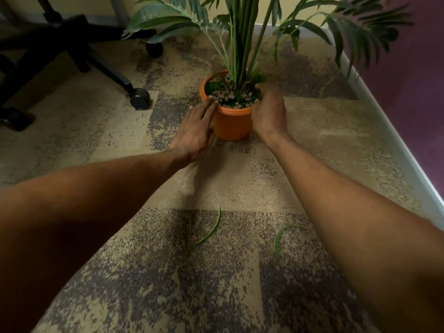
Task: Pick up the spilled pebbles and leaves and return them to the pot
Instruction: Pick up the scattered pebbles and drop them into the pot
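At the rim of the pot [230,124] we are laying our left hand [194,134], fingers straight, against the pebbles [229,96], while our right hand [268,111] is curling inside, its contents hidden. Two leaves [211,230] are lying on the carpet [144,265] nearer us, probably needing pinching next.

Both arms were bare, stretched forward and converging. Left arm [91,195] came in from lower left, with its wrist [174,156] roughly straight. Left hand [194,134] was palm-down, back toward the camera. Its fingers [207,109] were straight, held close together and angled up and to the right. Right arm [348,212] came in from lower right, wrist in line with the forearm. Right hand [269,114] also showed its back, fingers bent forward and down, tips hidden. Couldn't tell if they held anything. The hands were apart, level with each other.
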Demonstrator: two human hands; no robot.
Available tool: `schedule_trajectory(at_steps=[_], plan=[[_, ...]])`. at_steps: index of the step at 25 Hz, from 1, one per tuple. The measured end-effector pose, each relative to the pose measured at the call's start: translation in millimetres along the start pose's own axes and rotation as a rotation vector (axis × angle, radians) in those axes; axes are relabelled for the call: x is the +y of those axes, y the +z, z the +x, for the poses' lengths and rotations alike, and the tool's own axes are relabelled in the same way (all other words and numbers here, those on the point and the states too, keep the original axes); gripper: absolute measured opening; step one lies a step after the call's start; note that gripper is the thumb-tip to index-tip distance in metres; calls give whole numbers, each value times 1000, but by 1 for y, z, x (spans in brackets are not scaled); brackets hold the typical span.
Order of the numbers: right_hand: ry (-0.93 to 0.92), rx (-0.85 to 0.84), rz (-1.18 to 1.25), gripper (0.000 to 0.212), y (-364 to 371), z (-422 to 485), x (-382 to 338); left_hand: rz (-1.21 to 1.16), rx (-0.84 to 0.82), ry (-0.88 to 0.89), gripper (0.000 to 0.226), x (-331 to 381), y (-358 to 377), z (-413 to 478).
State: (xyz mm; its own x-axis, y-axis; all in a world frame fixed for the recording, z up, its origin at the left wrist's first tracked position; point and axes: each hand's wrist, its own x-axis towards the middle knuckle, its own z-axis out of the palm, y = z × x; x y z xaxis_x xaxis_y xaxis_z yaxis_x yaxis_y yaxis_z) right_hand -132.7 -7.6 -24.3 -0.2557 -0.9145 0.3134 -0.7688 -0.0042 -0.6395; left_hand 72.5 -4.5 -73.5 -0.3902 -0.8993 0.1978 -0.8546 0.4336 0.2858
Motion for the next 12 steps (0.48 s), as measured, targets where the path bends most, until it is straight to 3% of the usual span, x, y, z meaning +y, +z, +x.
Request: schedule_trajectory(at_steps=[8, 12], plan=[[-65, -139, -326, 61, 14, -97, 38, 97, -97, 92, 78, 21, 4, -37], [-57, -288, -470, 67, 15, -148, 57, 158, -249, 100, 78, 29, 16, -66]])
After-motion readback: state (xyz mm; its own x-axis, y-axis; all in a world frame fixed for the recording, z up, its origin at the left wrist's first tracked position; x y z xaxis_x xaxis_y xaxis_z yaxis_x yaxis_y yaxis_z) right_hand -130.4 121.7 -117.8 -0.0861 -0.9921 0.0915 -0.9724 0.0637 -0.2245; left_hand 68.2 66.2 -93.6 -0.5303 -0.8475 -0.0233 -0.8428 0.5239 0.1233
